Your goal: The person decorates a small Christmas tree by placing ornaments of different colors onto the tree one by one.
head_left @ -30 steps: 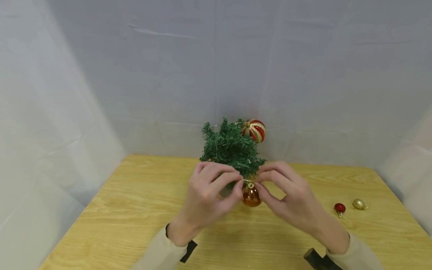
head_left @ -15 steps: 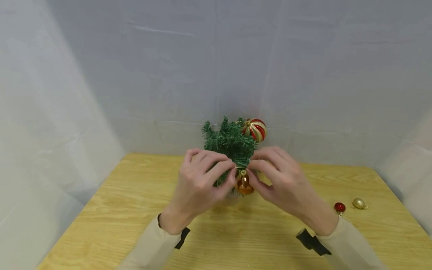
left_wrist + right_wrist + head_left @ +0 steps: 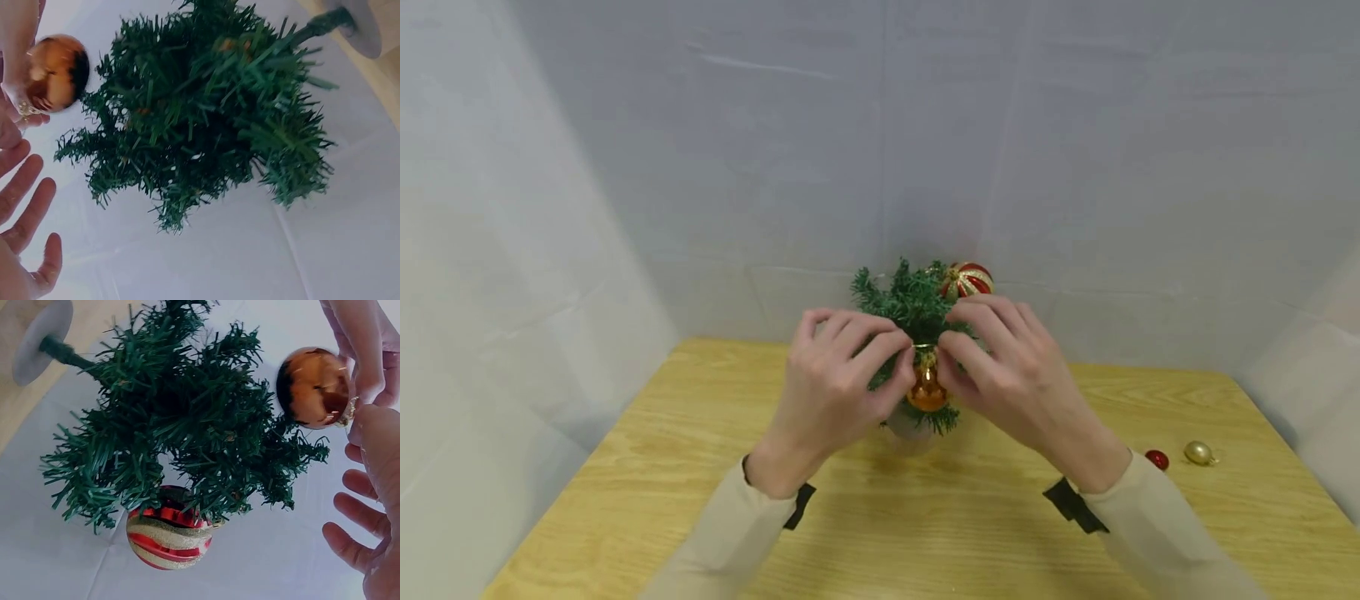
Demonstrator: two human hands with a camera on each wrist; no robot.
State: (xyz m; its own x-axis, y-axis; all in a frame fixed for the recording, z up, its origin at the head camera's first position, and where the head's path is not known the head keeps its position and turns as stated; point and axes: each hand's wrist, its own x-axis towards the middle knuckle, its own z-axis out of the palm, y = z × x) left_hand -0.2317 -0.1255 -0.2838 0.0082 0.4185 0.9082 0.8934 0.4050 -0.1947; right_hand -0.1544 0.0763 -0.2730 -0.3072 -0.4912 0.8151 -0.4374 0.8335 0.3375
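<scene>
A shiny orange bauble [image 3: 928,390] hangs between my hands, in front of a small green artificial Christmas tree [image 3: 912,307]. My left hand [image 3: 842,375] pinches one side of the bauble's gold hanging loop, and my right hand [image 3: 1011,367] pinches the other, so the loop is stretched between them. Both wrist views show the orange bauble [image 3: 314,387] right at the outer branch tips, its gold cap toward the fingers. On the tree's far right side hangs a red and gold striped bauble [image 3: 967,281], clearer in the right wrist view.
The tree's round grey base [image 3: 912,432] stands on a wooden table [image 3: 700,467]. To the right lie a small red bauble [image 3: 1157,459], partly hidden by the right sleeve, and a small gold bauble [image 3: 1198,452]. White cloth [image 3: 775,167] hangs behind and at the sides.
Both hands have moved forward and slightly left with the orange bauble, from in front of the tree's lower edge to over its front branches. The tree and striped bauble stay about where they were.
</scene>
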